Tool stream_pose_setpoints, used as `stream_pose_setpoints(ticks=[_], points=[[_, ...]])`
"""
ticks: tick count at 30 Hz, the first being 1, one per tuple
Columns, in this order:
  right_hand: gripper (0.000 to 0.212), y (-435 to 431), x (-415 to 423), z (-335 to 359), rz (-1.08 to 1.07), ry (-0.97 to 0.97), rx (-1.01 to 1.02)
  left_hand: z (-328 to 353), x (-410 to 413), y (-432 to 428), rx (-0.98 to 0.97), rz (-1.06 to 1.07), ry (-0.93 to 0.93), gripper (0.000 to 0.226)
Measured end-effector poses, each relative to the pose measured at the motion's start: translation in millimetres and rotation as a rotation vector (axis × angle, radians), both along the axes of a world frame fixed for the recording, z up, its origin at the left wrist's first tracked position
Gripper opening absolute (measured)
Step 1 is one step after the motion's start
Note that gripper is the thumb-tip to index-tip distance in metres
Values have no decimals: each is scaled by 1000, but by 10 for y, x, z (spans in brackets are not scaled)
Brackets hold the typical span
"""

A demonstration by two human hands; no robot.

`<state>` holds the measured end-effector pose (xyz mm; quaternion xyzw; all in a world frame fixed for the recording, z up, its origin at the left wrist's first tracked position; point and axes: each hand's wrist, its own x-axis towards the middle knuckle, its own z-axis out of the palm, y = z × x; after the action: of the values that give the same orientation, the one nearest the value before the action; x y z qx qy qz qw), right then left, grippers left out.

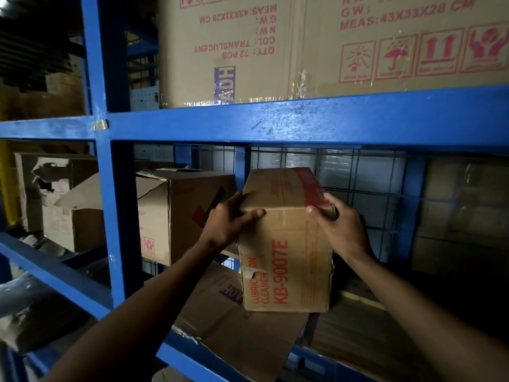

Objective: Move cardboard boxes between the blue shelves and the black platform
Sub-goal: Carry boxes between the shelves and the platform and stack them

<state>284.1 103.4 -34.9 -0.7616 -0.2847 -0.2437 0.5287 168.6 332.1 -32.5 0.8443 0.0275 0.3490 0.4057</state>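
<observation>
- Between the blue steel shelf beams (303, 122), in the head view, a small brown cardboard box printed "KB-9007E" in red (286, 252) stands on end in the middle bay, its lower end on a flattened sheet of brown cardboard (242, 334) lying on the shelf.
- Left hand (228, 221) clamps the box's upper left corner, thumb across the near face; right hand (341, 227) clamps the upper right corner, fingers (316, 209) curled over the red tape. Both are closed on the box.
- Just left sits a larger brown carton with loose open flaps (176, 216); far behind is blue wire mesh (358, 188). Big cartons with red handling symbols (385, 45) fill the shelf above.
- Whether the box is going in or coming out cannot be told; the black platform is out of view.
- Risks: the grip is high and on corners only, so a heavy box could swing or slip; the torn tape on the near face suggests a weak seam; the loose cardboard beneath could slide and tip it; the left carton's flaps could snag.
</observation>
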Motion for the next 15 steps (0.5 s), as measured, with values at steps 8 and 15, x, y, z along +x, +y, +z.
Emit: stream_pose_setpoints(ticks=[8, 15], points=[[39, 127, 97, 205, -110, 16, 74, 29, 238, -80, -258, -48, -32, 71], [46, 163, 229, 114, -3, 115, 42, -116, 306, 3, -406, -125, -43, 64]])
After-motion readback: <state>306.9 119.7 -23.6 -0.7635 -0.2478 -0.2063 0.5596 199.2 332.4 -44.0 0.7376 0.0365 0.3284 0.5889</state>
